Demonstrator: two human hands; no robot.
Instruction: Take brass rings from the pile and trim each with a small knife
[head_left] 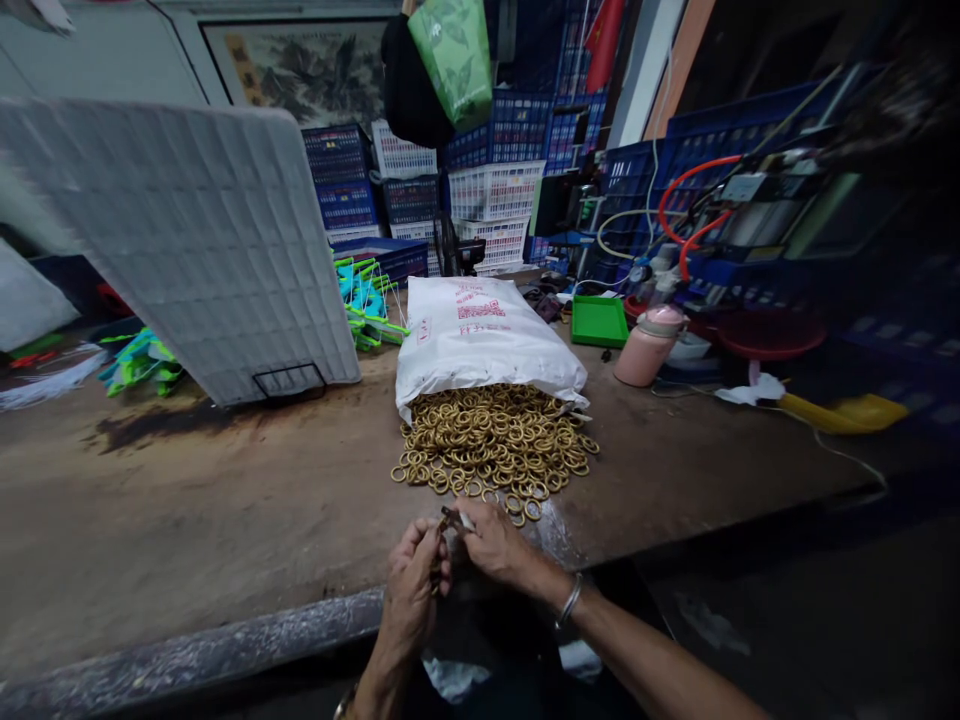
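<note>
Hands [491, 540], tool [452, 517] pointing left (axis nearly crosswise)

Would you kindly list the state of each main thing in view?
White printed sack: lying, mouth open
Round brassy rings: loose, heaped at the sack's mouth
Green rectangular plastic tray: face up
Pink cylindrical bottle: upright
White ribbed panel: standing
Left hand: closed, contents mostly hidden
Right hand: closed on small dark tool
</note>
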